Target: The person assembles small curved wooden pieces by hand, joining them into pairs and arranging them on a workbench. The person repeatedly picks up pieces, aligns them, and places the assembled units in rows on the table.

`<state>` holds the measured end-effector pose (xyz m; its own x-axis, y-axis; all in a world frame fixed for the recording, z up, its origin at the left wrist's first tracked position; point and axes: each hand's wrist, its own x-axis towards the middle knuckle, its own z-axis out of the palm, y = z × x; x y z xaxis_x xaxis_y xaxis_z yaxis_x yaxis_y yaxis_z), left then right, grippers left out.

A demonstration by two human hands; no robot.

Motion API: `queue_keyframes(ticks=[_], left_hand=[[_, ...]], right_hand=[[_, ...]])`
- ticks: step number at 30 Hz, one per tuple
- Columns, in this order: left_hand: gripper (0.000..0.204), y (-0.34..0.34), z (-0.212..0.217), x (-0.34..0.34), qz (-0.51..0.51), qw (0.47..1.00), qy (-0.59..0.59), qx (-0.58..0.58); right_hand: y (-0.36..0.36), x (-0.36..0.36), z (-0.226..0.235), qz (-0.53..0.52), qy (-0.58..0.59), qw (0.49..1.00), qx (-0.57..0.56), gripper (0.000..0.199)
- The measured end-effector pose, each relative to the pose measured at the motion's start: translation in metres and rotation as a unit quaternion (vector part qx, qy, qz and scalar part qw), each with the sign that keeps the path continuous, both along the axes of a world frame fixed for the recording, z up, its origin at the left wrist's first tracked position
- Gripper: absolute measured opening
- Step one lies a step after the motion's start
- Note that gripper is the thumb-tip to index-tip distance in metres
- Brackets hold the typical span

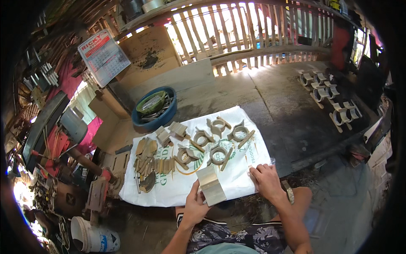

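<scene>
My left hand (pixel 195 207) grips a greyish-tan rectangular block (pixel 212 186) with a bent, grooved face, tilted over the near edge of a white printed sack (pixel 237 186). At the sack's right edge, the curled fingers of my right hand (pixel 267 182) pinch its border. Beyond the block lie several ring-shaped pieces with side bars (pixel 219 155). Toward the left are small stacked strips (pixel 164 165), flat curved pieces (pixel 146 146) and two grooved blocks (pixel 179 129). A thin rod (pixel 137 182) lies near the sack's left edge.
A blue basin (pixel 169 114) holding a green bowl (pixel 151 103) stands behind the sack. More assembled ring pieces (pixel 325 91) sit at the table's far right. To the left are a red-and-grey machine (pixel 84 161) and a white bucket (pixel 91 237) on the floor.
</scene>
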<state>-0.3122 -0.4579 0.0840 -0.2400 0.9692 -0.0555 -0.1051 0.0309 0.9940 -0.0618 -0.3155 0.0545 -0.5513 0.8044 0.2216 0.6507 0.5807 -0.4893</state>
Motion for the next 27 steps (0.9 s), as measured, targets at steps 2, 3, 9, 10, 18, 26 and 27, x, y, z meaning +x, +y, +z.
queue_keyframes(ticks=[2,3,9,10,18,26,27], left_hand=[[0.085,0.002,0.008,0.007,0.01,1.0,0.02,0.006],[0.083,0.001,0.01,0.01,0.013,0.999,0.039,0.025],[0.084,0.01,0.005,0.026,0.03,0.985,0.165,0.043],[0.084,0.011,0.004,0.027,0.019,0.983,0.178,0.044],[0.083,0.012,0.018,0.037,-0.015,0.963,0.251,0.101],[0.084,0.009,0.028,0.041,-0.033,0.965,0.24,0.102],[0.084,0.009,0.028,0.041,-0.032,0.963,0.245,0.106]], right_hand=[[0.004,0.003,-0.005,-0.058,0.143,0.984,-0.091,0.038],[0.0,0.004,-0.006,-0.085,0.312,0.932,-0.164,0.039],[-0.04,0.003,0.008,-0.128,0.721,0.534,-0.422,0.029],[-0.046,0.0,0.013,-0.111,0.722,0.534,-0.426,0.022],[-0.078,0.003,0.075,-0.036,0.642,0.661,-0.387,0.034],[-0.101,-0.001,0.098,-0.044,0.512,0.801,-0.309,0.022],[-0.102,-0.002,0.098,-0.056,0.522,0.794,-0.307,0.021]])
